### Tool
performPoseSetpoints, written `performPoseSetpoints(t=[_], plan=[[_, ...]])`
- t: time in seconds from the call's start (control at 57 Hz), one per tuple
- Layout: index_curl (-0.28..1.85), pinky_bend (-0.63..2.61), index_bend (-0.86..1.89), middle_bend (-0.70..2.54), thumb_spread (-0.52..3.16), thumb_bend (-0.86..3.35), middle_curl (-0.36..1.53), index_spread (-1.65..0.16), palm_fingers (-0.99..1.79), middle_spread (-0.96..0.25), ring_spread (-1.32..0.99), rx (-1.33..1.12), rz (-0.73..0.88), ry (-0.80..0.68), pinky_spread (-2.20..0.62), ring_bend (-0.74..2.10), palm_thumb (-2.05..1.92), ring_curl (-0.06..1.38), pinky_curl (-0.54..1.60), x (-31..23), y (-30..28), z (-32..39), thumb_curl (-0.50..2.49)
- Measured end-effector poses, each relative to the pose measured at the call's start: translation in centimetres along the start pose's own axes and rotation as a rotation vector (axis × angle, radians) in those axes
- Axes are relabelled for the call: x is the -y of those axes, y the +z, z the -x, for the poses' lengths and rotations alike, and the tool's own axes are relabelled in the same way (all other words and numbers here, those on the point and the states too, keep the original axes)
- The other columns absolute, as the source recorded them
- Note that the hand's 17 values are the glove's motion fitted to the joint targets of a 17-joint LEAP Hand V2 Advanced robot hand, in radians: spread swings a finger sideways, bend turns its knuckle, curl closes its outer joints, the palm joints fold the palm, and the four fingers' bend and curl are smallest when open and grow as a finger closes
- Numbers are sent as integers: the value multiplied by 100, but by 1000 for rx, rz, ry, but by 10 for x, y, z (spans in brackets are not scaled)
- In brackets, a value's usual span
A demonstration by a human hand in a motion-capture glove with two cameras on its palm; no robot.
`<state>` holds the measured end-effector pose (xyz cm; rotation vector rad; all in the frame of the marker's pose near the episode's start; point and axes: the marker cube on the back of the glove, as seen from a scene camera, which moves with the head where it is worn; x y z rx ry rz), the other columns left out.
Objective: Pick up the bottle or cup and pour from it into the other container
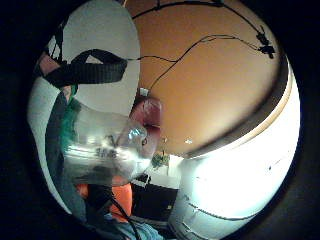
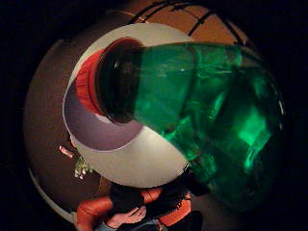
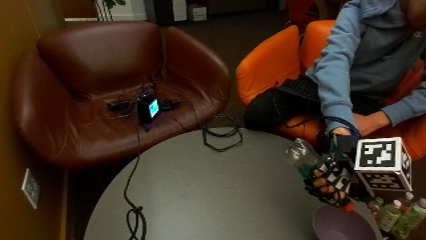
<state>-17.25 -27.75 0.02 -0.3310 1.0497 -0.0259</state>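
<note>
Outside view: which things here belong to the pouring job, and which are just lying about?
Job: green bottle, tipped neck-down in the gloved right hand; purple bowl beneath its red cap.

Lying about: small bottles beside the bowl; cables on the table; lit device on the brown armchair.

A light blue hooded top with long sleeves is worn; the right hand (image 3: 331, 176) is gloved (black strapping).
</note>
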Motion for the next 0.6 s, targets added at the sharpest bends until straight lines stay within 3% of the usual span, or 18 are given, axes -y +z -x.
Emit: performPoseSetpoints(t=[0.596], plan=[[25, 41, 10, 22, 36, -4, 51, -21, 108, -12, -21, 47, -28, -19, -21, 40, 91, 43, 37, -24, 9, 5, 77]])
